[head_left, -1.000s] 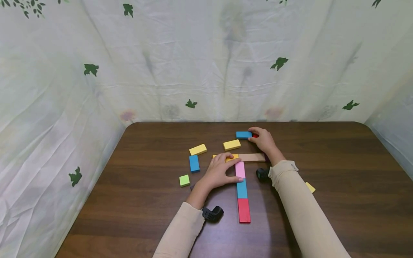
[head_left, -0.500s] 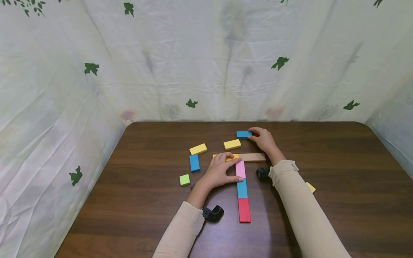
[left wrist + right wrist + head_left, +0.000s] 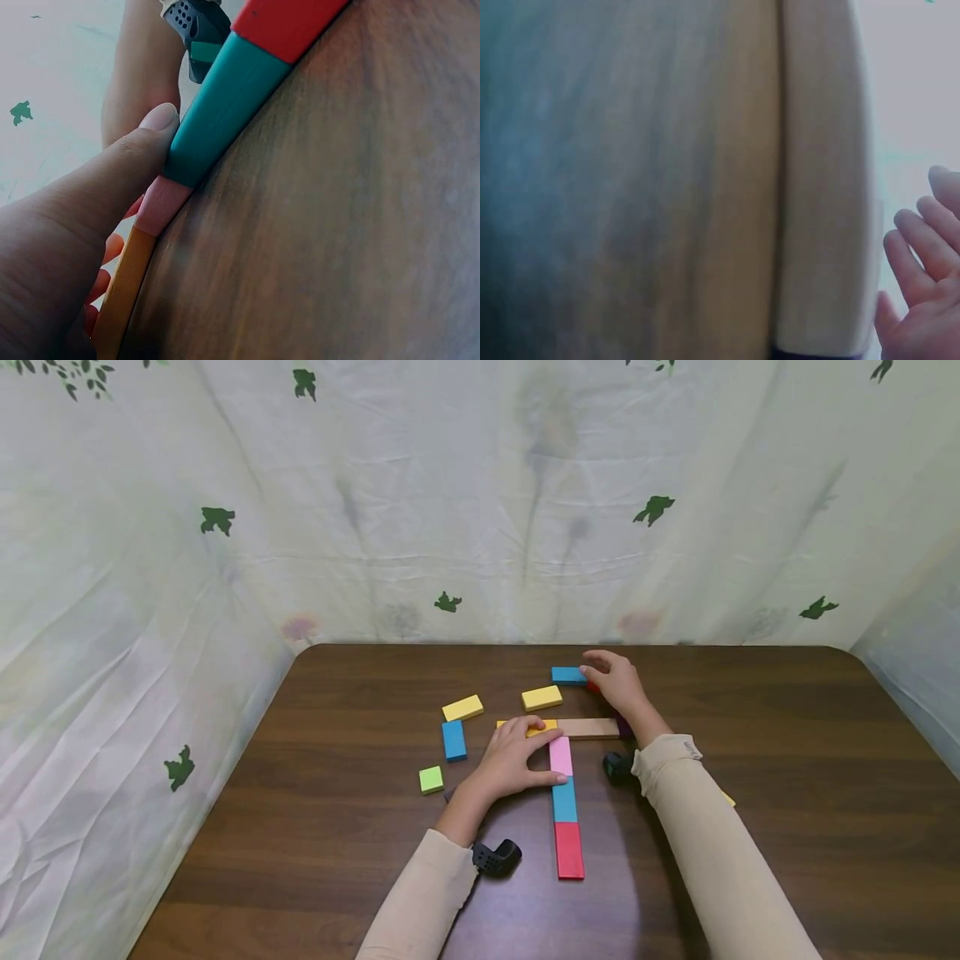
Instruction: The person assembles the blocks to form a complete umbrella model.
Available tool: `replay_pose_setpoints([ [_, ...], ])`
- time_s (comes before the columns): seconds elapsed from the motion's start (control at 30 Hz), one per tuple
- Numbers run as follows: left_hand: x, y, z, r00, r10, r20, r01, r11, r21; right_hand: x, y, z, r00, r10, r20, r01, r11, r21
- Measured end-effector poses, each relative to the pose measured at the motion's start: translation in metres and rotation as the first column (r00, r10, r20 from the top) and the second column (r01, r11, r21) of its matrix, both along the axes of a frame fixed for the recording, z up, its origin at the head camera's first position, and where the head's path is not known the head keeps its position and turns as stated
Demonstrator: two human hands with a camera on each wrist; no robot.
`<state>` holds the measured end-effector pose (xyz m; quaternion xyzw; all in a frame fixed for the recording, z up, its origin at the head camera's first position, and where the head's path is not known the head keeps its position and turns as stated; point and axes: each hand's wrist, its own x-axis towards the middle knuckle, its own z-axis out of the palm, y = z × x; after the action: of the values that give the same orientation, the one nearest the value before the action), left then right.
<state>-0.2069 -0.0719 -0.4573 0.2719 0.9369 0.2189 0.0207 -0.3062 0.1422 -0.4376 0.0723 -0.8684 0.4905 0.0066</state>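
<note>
In the head view, my left hand (image 3: 513,760) rests over a row of flat wooden blocks. Its fingers lie on an orange block (image 3: 551,724); the thumb touches near the joint of a pink block (image 3: 560,756) and a blue-green block (image 3: 565,800). The left wrist view shows that thumb against the side of the blue-green block (image 3: 225,109). My right hand (image 3: 617,685) is at the far side, fingers loosely extended, beside a blue block (image 3: 567,676). A red block (image 3: 593,687) shows partly beneath it. In the right wrist view, that hand's fingers (image 3: 928,244) are apart, holding nothing visible.
A red block (image 3: 569,852) ends the row nearest me. A beige block (image 3: 588,728) extends rightward, with a dark purple block (image 3: 625,727) partly hidden beyond it. Two yellow blocks (image 3: 542,697), a blue one (image 3: 454,741) and a green one (image 3: 431,779) lie farther left.
My right hand has loosened and shifted slightly up and right, away from the blue and red blocks at the back. The left hand has stayed in place.
</note>
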Motion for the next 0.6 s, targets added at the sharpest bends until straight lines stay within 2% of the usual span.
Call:
replay_pose_setpoints([
  [0.27, 0.001, 0.000, 0.001, 1.000, 0.004, 0.012, -0.004, 1.000, 0.001, 0.009, 0.000, 0.015, 0.998, 0.039, -0.051, -0.039, 0.999, 0.006],
  [0.43, 0.001, 0.001, 0.001, 1.000, -0.003, -0.005, 0.003, 1.000, 0.006, 0.022, 0.001, 0.023, 0.994, 0.071, -0.085, -0.068, 0.997, 0.037],
  [0.6, 0.000, 0.001, 0.000, 1.000, -0.006, -0.006, 0.006, 1.000, 0.010, 0.035, 0.008, 0.025, 0.992, 0.085, -0.097, -0.076, 0.993, 0.094],
])
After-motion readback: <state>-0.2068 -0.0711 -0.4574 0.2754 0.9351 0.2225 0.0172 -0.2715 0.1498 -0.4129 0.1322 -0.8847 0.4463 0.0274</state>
